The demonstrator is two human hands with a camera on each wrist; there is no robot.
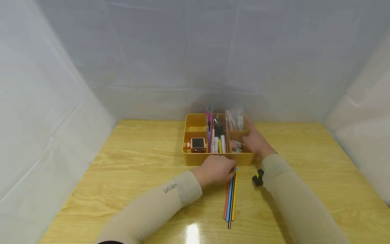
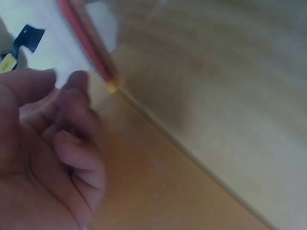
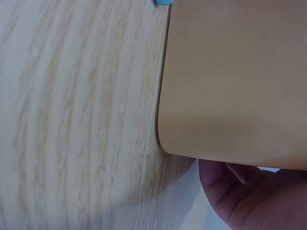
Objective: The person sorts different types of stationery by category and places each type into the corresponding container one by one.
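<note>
- Pencils [image 1: 231,198], a small bundle in orange, blue, black and yellow, are being kept side by side on the wooden table [image 1: 128,169], just in front of the front wall of the yellow organiser tray [image 1: 219,158]; their far ends are lying under the left hand [image 1: 217,170].
- It is judged that the bundle could be scattered or rolled apart if only one pencil is being caught; the smooth, glossy tabletop would be letting the others slide.
- It is also judged that the tray could be nudged backwards or tipped at its right end, since it is being steadied from one side only.
- Left hand: the fingers [image 2: 72,139] are being held loosely curled, as the left wrist view is showing; an orange pencil [image 2: 91,43] is lying just beyond the fingertips; whether anything is actually being pinched cannot be told.
- Right hand [image 1: 255,140]: it is being rested against the tray's right end, near the right-hand compartments; only a part of the palm is being shown in the right wrist view, so the spread of its fingers cannot be told.
- A small black and yellow object [image 1: 258,177] is lying on the table beside the right sleeve.
</note>
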